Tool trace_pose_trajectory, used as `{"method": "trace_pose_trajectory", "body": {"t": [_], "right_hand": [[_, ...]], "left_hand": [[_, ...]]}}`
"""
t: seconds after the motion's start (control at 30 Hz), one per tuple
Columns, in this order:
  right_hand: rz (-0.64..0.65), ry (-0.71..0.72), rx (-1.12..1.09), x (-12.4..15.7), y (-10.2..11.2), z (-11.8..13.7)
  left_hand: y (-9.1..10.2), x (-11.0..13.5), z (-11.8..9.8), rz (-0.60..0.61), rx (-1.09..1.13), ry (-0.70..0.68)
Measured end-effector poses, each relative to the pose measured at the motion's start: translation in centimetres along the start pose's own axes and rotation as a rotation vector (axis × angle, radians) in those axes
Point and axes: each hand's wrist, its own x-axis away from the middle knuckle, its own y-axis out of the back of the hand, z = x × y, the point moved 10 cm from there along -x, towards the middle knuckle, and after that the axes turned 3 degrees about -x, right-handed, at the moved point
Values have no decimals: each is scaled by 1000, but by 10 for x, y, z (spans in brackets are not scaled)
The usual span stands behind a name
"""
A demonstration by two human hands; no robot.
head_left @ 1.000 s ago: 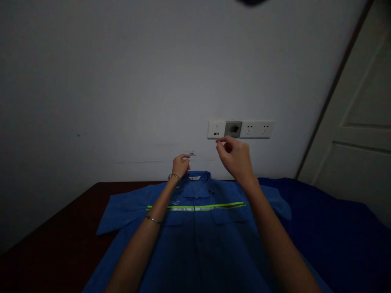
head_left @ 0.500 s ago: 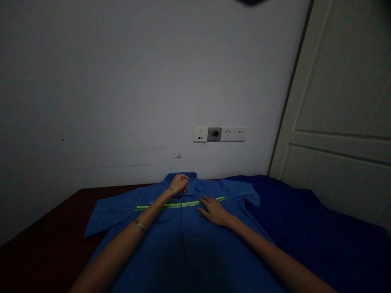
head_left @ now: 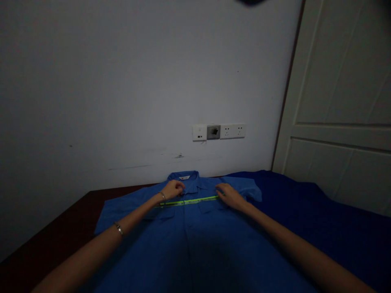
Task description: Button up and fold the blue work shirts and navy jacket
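Observation:
A blue short-sleeved work shirt (head_left: 195, 236) lies spread face up, its collar toward the wall and a yellow-green reflective stripe across the chest. Just below the collar, my left hand (head_left: 172, 189) has its fingers curled against the front edge of the shirt, seemingly pinching the cloth; the fingertips are partly hidden. Two bracelets circle that arm. At the stripe's right end my right hand (head_left: 229, 196) rests on the chest, fingers loosely bent and a little apart, with no cloth visibly gripped. A white label (head_left: 184, 178) shows inside the collar.
Under the shirt at left is a dark red surface (head_left: 61, 228). Dark blue cloth (head_left: 293, 215) lies at right. Behind stands a pale wall (head_left: 137, 89) with a row of sockets (head_left: 232, 131). A panelled door (head_left: 342, 130) rises on the right.
My left hand has moved off the collar opening, down and left, uncovering the label. My right hand has slid right along the stripe, its fingers now more bent.

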Motion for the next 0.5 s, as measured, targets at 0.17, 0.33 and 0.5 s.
{"method": "trace_pose_trajectory", "body": {"t": [0.17, 0.33, 0.5], "right_hand": [[-69, -225, 127, 1, 56, -79], [-25, -232, 130, 11, 63, -83], [15, -90, 92, 0, 35, -15]], "left_hand": [[-35, -2, -65, 13, -103, -232], [-47, -2, -98, 31, -174, -356], [10, -10, -35, -74, -282, -196]]}}
